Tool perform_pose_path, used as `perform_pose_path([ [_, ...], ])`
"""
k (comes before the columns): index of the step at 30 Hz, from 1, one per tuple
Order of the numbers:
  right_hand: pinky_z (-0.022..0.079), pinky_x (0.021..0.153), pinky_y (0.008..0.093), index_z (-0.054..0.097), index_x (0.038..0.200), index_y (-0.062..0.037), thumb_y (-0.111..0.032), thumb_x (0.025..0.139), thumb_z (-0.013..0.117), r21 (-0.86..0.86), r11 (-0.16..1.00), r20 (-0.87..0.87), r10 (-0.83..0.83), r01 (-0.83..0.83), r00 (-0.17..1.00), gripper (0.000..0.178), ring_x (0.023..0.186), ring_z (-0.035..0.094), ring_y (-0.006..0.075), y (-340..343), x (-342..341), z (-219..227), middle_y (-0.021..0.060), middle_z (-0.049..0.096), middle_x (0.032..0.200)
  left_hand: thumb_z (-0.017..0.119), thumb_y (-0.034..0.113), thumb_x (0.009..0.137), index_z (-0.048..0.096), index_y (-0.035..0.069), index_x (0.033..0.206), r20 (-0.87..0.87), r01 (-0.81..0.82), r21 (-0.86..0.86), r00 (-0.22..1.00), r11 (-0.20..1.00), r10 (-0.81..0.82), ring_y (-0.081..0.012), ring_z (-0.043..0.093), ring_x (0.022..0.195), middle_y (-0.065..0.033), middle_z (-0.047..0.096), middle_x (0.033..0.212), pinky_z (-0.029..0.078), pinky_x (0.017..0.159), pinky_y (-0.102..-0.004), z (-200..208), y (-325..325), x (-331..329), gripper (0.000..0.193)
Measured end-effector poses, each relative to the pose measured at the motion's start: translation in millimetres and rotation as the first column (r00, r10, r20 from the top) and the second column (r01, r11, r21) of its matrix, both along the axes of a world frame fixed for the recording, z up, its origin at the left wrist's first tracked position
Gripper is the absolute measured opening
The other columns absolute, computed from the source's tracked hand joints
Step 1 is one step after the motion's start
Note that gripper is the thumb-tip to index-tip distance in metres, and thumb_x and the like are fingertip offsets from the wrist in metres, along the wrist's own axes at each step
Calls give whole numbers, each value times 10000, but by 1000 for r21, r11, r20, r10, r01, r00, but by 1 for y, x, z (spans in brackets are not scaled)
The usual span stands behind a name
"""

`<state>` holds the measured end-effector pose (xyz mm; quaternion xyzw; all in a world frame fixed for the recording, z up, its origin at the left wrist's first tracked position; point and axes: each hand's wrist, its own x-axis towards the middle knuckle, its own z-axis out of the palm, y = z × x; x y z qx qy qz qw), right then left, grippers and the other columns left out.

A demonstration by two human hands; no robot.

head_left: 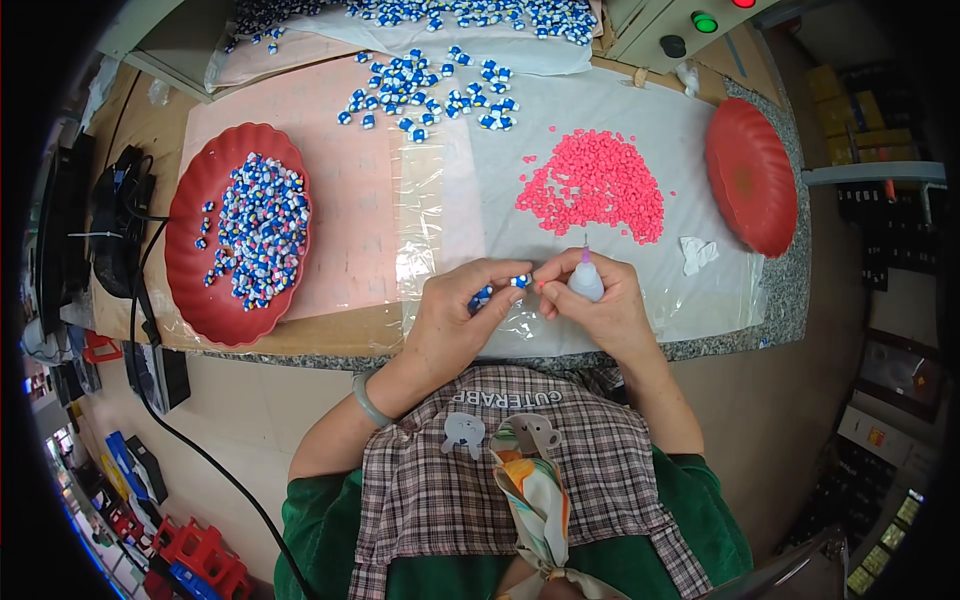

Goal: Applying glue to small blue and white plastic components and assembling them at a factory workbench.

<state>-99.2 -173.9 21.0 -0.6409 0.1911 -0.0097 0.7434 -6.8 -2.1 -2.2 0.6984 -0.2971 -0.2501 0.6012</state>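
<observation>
Near the table's front edge, my left hand (447, 312) pinches a small blue-and-white piece (520, 281) between thumb and forefinger. More such pieces (481, 298) sit in its curled fingers. Close beside it, almost meeting its fingertips, is my right hand (618, 312). It is closed around a translucent squeeze bottle (586, 281) whose purple needle tip points away from me. A tiny pink bit (542, 284) shows at the right thumb and forefinger. Beyond the hands lies a loose heap of small pink pieces (600, 175).
On the left, a red scalloped dish (190, 270) holds many blue-and-white pieces. Another red dish (752, 180) stands at the right. Loose blue-and-white pieces (410, 85) lie at the back. A crumpled white tissue (698, 254) rests right of the heap. A black cable (150, 390) hangs at left.
</observation>
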Motion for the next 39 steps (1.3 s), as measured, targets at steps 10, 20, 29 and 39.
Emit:
perform_pose_path([
  [10,495,583,215,546,1010,-19,47,820,669,-315,948,-4,49,-48,999,236,668,601,72,6,2,-1,35,650,818,661,22,863,664,20,1074,152,62,11,986,998,-63,-226,664,791,-132,681,903,508,704,-300,5,-1,1,211],
  [20,487,572,219,547,1008,-20,15,806,704,-513,857,12,49,-36,999,259,627,588,66,12,8,-3,45,668,775,654,-15,843,647,15,1058,393,50,-43,919,998,-29,-277,653,755,-134,659,885,518,647,-326,-4,-3,1,217],
  [29,462,542,211,574,1043,-38,0,823,696,-342,937,73,-48,70,996,255,621,556,63,8,10,6,13,608,757,481,96,983,552,33,1125,-680,-72,-337,708,939,-190,-108,569,700,-79,640,924,419,568,-219,1,2,19,170],
  [39,452,526,207,591,991,-3,1,864,638,-256,966,2,-37,37,999,135,599,540,58,2,0,-5,19,597,779,699,171,820,599,35,958,691,-446,167,689,879,218,-326,633,703,-156,648,845,505,634,-418,-5,-12,127,217],
])
